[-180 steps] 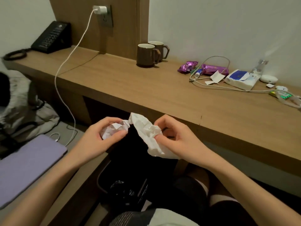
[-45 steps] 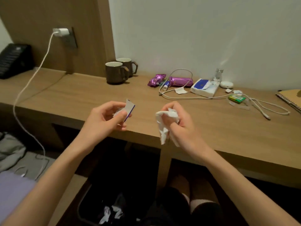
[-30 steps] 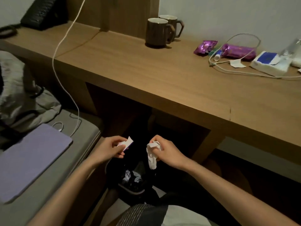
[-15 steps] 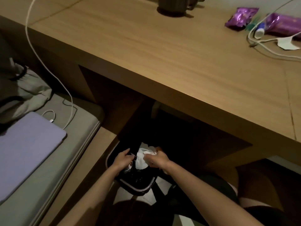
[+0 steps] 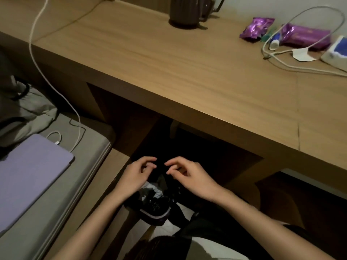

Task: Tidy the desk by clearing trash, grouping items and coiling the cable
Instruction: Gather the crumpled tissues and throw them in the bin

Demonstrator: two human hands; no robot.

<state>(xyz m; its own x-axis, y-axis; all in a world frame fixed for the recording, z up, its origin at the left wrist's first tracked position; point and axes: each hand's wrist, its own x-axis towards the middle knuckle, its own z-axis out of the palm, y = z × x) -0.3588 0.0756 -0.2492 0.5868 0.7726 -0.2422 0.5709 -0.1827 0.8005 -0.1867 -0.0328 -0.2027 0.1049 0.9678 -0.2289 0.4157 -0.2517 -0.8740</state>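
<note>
Left hand (image 5: 138, 172) and right hand (image 5: 187, 174): both are hovering low in the near middle, under the edge of the surface (image 5: 187, 81), fingers loosely curled, tips nearly meeting, holding nothing. Bin (image 5: 159, 215): it is standing on the floor just beneath the hands, with pale crumpled trash (image 5: 152, 188) lying inside. Uncoiled cable (image 5: 281, 61): it is sprawling over the far right of the surface, its loop running around a small tube (image 5: 274, 42) and across a long purple wrapper (image 5: 306, 36). Smaller purple wrapper (image 5: 256, 28): it is sitting just left of that loop. Paper scrap (image 5: 302, 54): it is lying beside a tissue pack (image 5: 336, 51) at the right edge. Mug (image 5: 185, 11): it is standing far centre, well apart from the clutter. Charging lead (image 5: 37, 53): it is hanging off the far left of the surface down to a purple device (image 5: 28, 175) on the bed. Likely hazards: lifting the cable by one end is liable to drag the tube and wrappers with it, since the loop is enclosing them; the light scrap may slide off the surface; and the bin is sitting in deep shadow, so trash dropped from higher up may miss it.
</note>
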